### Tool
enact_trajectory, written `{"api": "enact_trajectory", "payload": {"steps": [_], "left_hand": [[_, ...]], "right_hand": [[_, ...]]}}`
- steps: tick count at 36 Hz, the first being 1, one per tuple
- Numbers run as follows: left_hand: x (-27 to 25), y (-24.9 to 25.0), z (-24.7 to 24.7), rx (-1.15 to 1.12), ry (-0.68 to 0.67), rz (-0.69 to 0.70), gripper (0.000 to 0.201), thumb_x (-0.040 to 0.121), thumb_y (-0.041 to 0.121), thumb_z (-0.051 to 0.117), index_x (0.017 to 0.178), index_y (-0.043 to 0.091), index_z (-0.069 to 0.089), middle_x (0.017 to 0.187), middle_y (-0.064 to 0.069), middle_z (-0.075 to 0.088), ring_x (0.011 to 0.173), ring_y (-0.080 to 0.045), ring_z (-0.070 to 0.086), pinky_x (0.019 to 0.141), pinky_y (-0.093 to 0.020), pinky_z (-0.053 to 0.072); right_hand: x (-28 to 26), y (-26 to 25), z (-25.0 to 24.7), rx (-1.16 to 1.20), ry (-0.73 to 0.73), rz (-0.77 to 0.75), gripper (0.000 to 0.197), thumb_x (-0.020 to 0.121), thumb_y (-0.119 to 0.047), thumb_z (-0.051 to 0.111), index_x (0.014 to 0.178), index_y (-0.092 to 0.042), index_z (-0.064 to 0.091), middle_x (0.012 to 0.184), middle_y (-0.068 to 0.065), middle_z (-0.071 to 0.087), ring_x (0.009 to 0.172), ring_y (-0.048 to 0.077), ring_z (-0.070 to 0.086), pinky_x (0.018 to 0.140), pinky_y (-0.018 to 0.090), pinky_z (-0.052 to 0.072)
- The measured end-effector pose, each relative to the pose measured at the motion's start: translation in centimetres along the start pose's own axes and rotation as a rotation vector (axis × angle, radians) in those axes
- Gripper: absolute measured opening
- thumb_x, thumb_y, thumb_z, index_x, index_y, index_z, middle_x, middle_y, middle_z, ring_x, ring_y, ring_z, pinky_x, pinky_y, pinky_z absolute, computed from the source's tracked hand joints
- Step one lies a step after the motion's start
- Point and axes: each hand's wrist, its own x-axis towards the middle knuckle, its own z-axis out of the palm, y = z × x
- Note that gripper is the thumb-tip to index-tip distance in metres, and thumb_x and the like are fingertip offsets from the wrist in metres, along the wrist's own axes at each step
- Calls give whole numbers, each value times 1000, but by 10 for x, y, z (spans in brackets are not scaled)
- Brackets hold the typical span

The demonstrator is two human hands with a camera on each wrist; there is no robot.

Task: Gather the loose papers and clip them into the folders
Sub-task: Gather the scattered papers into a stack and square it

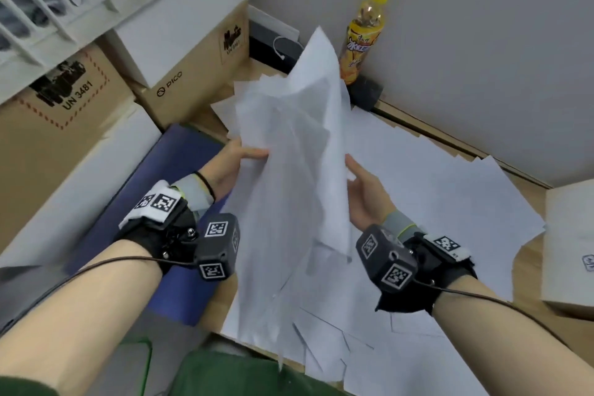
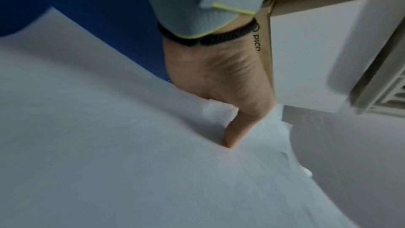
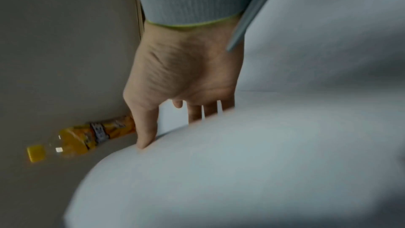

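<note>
A bundle of white papers point(image 1: 289, 145) stands lifted and tilted over the wooden table. My left hand point(image 1: 246, 154) pinches its left edge, the thumb on the near face. In the left wrist view that thumb point(image 2: 233, 133) presses into the sheets point(image 2: 109, 145). My right hand point(image 1: 353, 172) holds the bundle's right edge. In the right wrist view its thumb point(image 3: 145, 134) lies on the near face of the paper point(image 3: 219, 171) and its fingers go behind it. More loose papers point(image 1: 434, 190) lie spread on the table. A blue folder point(image 1: 167, 202) lies flat under my left forearm.
A yellow drink bottle point(image 1: 366, 32) stands against the grey wall at the back, with a black object point(image 1: 368, 92) at its base. Cardboard boxes point(image 1: 193, 74) are stacked at the back left. A pale box point(image 1: 572, 244) sits at the right table edge.
</note>
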Motion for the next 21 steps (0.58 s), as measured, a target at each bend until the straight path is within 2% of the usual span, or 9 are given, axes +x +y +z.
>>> {"api": "enact_trajectory", "payload": {"steps": [3,5,7,10,13,16,18,20,21], "left_hand": [[11,-24,-15,149,133,-15,47,75,16,73,120,17,62,122,-4,66,112,-25,62,104,-47,43],[15,-33,-19,207,173,-5,44,83,8,69,124,18,58,124,-3,63,114,-24,60,105,-45,43],[16,-37,-18,264,169,12,49,85,4,66,130,18,52,126,-1,61,116,-22,58,103,-41,44],[15,-36,-15,316,166,39,53,86,1,65,134,14,48,123,-1,59,116,-21,57,100,-37,45],[16,-27,-10,307,194,133,48,86,6,67,129,20,52,123,2,60,115,-18,57,98,-36,46],[14,-10,-5,209,197,247,38,86,11,68,120,23,56,118,5,64,110,-15,62,97,-40,50],[12,4,-1,94,199,306,36,86,9,68,117,22,56,116,3,66,108,-17,64,93,-39,53],[10,18,0,-8,197,355,36,83,8,71,114,21,59,116,-2,67,108,-22,65,91,-40,54],[9,23,1,-42,194,375,35,81,8,72,111,22,61,115,-4,68,107,-25,66,90,-42,54]], "right_hand": [[-1,-12,-11,20,23,-29,68,74,-35,76,131,-11,47,128,24,52,111,34,54,92,44,49],[-1,-13,-15,-113,101,-113,46,84,-15,65,125,-3,46,108,20,60,90,31,64,79,39,56],[0,-11,-17,-252,230,-177,45,81,3,61,124,1,48,98,15,64,73,22,69,63,33,59],[-3,-11,-19,-410,263,-201,51,81,13,54,129,-4,49,113,16,66,90,28,71,65,37,59],[-7,-18,-15,-462,336,-199,46,78,15,48,123,4,51,111,21,65,98,40,66,74,45,59],[-18,-30,-8,-332,268,-256,39,83,-2,54,121,1,56,113,19,64,105,40,63,79,43,54],[-29,-41,-3,-188,124,-292,32,96,-31,46,116,-16,67,119,8,66,110,26,63,91,39,51],[-39,-53,1,-144,6,-302,43,94,-48,39,109,-25,72,120,2,67,114,18,61,102,38,45],[-41,-57,4,-170,-47,-324,42,89,-49,46,114,-24,69,124,4,65,117,19,59,104,38,44]]}}
